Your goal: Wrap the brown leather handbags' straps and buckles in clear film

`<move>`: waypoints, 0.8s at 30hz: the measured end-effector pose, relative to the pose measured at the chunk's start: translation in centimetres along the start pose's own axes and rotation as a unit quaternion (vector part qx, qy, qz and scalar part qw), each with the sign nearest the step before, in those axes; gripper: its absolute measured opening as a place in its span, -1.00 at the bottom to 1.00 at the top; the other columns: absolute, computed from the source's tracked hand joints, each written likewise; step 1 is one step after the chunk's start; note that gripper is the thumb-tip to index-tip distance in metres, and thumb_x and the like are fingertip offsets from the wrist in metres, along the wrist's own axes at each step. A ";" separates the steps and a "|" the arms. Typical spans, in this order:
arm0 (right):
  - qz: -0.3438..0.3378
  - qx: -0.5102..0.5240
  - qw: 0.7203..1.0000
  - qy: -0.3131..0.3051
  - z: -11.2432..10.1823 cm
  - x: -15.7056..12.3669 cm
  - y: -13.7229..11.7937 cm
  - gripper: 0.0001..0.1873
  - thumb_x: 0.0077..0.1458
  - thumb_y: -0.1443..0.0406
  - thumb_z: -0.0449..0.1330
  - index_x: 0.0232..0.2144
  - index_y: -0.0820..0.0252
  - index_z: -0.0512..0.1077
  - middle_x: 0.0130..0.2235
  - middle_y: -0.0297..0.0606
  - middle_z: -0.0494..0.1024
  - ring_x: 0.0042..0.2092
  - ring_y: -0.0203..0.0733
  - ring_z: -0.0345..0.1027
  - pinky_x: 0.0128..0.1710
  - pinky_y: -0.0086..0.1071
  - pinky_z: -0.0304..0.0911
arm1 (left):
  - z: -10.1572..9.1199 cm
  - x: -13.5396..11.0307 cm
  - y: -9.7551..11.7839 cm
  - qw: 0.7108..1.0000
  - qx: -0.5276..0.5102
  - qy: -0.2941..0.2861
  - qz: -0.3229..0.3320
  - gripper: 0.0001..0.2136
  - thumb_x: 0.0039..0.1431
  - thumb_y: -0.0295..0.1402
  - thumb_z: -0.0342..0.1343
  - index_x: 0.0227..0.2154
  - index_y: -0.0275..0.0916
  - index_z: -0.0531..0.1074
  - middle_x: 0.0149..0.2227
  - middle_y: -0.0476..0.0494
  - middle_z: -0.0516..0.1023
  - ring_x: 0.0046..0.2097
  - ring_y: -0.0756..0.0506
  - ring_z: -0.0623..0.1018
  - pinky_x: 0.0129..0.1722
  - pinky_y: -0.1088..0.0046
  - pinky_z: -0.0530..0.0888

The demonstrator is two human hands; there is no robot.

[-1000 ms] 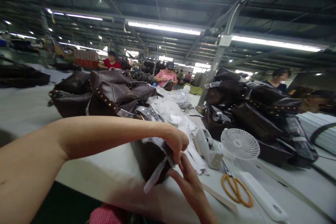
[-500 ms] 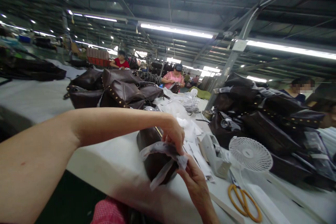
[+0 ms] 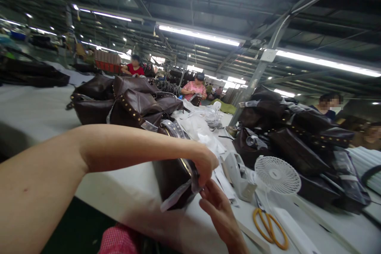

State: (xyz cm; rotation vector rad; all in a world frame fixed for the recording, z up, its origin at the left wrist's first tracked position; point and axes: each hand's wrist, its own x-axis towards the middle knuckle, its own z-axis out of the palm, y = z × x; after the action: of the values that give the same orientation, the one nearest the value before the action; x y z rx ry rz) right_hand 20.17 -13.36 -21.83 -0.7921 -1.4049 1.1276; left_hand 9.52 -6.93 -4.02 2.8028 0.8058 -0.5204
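The dark bag [image 3: 171,180] lay leftward; the nearer left hand [image 3: 206,164] pinched its plastic-wrapped strap [image 3: 195,183], right hand [image 3: 219,208] loosely spread alongside.

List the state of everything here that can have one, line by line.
Dark bag: on the table; open or closed, unclear
Pale strip: lying across the bag's end
Left hand: fingers bent down at the bag's end; grip unclear
Right hand: half open, thumb apart from the fingers
Scissors: lying down, unheld
Fan: upright; running or not, unclear
Ceiling tube light: lit
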 end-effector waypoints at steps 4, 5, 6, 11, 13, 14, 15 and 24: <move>-0.010 0.004 0.998 0.057 -0.2 -0.1 0.8 -0.60 0.10 0.11 0.25 -0.01 0.02 0.44 0.01 -0.15 0.55 0.07 0.02 0.38 0.07 -0.04 0.29 | 0.0 0.1 1.5 0.996 0.036 0.080 0.004 -0.59 -0.44 -0.53 0.41 -0.93 -0.22 0.20 -0.77 -0.06 0.30 -0.54 -0.12 0.39 -0.51 0.36 0.33; -0.009 -0.006 0.997 0.071 -0.1 0.0 1.0 -0.64 0.10 0.12 0.25 -0.05 0.03 0.46 -0.05 -0.16 0.58 0.02 -0.01 0.40 0.04 -0.07 0.31 | -0.2 0.0 1.7 0.995 0.054 0.083 0.016 -0.68 -0.39 -0.52 0.40 -0.85 -0.24 0.31 -0.71 -0.10 0.38 -0.53 -0.14 0.40 -0.51 0.34 0.34; -0.010 -0.015 0.996 0.086 0.0 0.2 1.2 -0.68 0.09 0.13 0.26 -0.09 0.05 0.48 -0.10 -0.18 0.59 -0.02 -0.03 0.42 0.01 -0.10 0.32 | -0.4 -0.3 1.9 0.992 0.076 0.088 0.040 -0.79 -0.31 -0.51 0.38 -0.74 -0.27 0.42 -0.62 -0.15 0.47 -0.50 -0.15 0.43 -0.51 0.33 0.34; -0.018 -0.024 0.990 0.136 0.3 0.5 1.9 -0.76 0.10 0.10 0.25 -0.29 0.13 0.51 -0.31 -0.25 0.57 -0.21 -0.11 0.41 -0.15 -0.22 0.37 | 0.8 -4.6 1.6 0.942 0.119 0.282 0.138 -0.93 0.09 -0.44 0.17 -0.36 -0.31 0.52 -0.31 -0.30 0.57 -0.30 -0.20 0.51 -0.34 0.31 0.38; -0.024 -0.010 0.991 0.130 0.1 0.6 2.1 -0.77 0.11 0.10 0.24 -0.30 0.13 0.51 -0.32 -0.27 0.57 -0.23 -0.13 0.41 -0.15 -0.24 0.36 | 2.9 -6.7 0.6 0.949 0.062 0.305 0.044 -0.79 0.22 -0.35 0.05 -0.47 -0.28 0.50 -0.44 -0.24 0.54 -0.39 -0.17 0.50 -0.37 0.34 0.37; -0.027 -0.002 0.992 0.126 0.0 0.6 2.3 -0.78 0.10 0.11 0.25 -0.30 0.12 0.52 -0.30 -0.28 0.57 -0.22 -0.13 0.41 -0.12 -0.24 0.35 | 4.1 -7.4 -0.1 0.952 0.024 0.306 0.001 -0.72 0.25 -0.28 0.01 -0.51 -0.26 0.49 -0.50 -0.21 0.51 -0.42 -0.16 0.49 -0.38 0.35 0.36; -0.030 0.006 0.992 0.120 -0.1 0.7 2.4 -0.79 0.09 0.12 0.26 -0.30 0.11 0.53 -0.28 -0.27 0.58 -0.18 -0.13 0.42 -0.07 -0.24 0.34 | 5.4 -7.8 -0.9 0.950 -0.023 0.311 -0.035 -0.68 0.25 -0.21 0.00 -0.51 -0.26 0.49 -0.51 -0.19 0.50 -0.41 -0.16 0.49 -0.37 0.36 0.36; -0.108 -0.034 0.987 0.117 0.4 1.5 2.5 -0.74 0.02 0.08 0.31 -0.25 0.02 0.60 -0.06 -0.21 0.56 0.03 0.06 0.41 0.01 -0.24 0.36 | 9.2 -2.0 -4.8 0.664 -0.692 0.268 0.091 -0.49 0.02 0.13 0.13 -0.40 -0.33 0.45 -0.41 -0.14 0.51 -0.36 -0.08 0.45 -0.34 0.45 0.34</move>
State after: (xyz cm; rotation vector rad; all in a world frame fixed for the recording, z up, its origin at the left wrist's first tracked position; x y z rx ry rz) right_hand 19.19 -11.23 -23.66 -0.7730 -1.3008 0.7974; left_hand 2.80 -6.32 -12.12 1.4405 0.5419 0.7528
